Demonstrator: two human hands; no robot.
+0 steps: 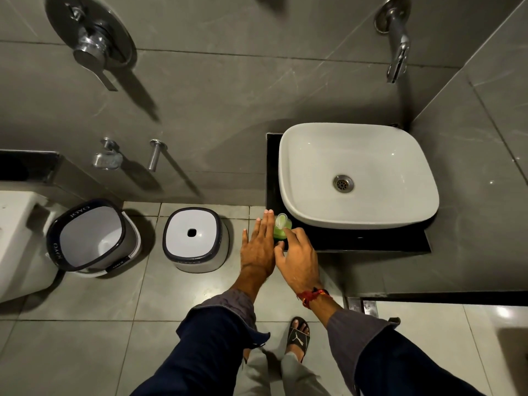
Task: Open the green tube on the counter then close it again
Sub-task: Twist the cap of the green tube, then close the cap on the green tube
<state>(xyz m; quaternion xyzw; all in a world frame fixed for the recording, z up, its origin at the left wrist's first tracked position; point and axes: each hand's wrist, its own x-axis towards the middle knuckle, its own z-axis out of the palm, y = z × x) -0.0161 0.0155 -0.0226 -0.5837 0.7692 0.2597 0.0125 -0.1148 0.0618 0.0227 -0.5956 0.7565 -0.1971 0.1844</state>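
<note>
Standing on the desk point(371, 241), the tube point(281, 231) has its cap point(281, 218) flipped open; left hand point(258, 247) flat, right hand point(298, 252) fingering it. Closing comes next.

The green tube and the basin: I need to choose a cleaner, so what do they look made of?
Green tube: likely translucent plastic; its flip cap looks clear and glossy. Basin: seemingly glazed white ceramic, smooth with sharp highlights, though that look could also be resin.
</note>
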